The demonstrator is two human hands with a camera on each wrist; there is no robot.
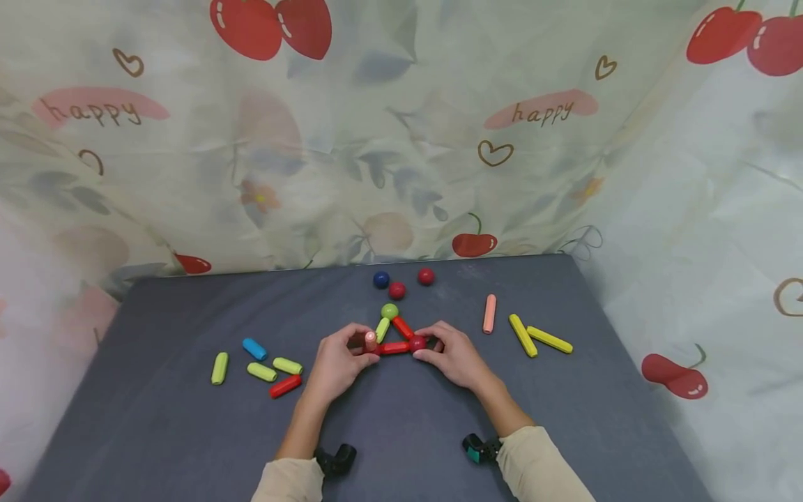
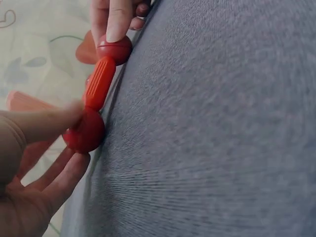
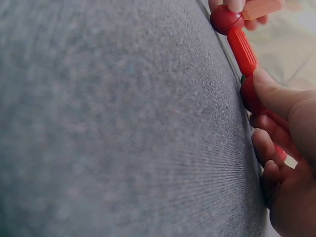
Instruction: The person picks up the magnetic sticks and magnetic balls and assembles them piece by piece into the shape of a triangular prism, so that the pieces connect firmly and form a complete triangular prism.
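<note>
A triangle of toy rods and balls lies between the two hands. My left hand (image 1: 337, 361) pinches a red ball (image 2: 89, 132) at its left corner, and a pink rod (image 1: 371, 340) sticks up from that ball. My right hand (image 1: 456, 355) holds another red ball (image 1: 418, 343) at the right corner between thumb and fingers. A red rod (image 1: 395, 348) links these two balls. At the far corner sits a green ball (image 1: 389, 311), joined by a light green rod (image 1: 382, 329) on the left and a second red rod (image 1: 403, 326) on the right.
Behind the triangle lie a blue ball (image 1: 380, 279) and two red balls (image 1: 397, 290). Several loose rods, light green (image 1: 219, 368), blue (image 1: 254, 348) and red (image 1: 285, 386), lie left. To the right are a pink rod (image 1: 489, 314) and two yellow rods (image 1: 523, 336).
</note>
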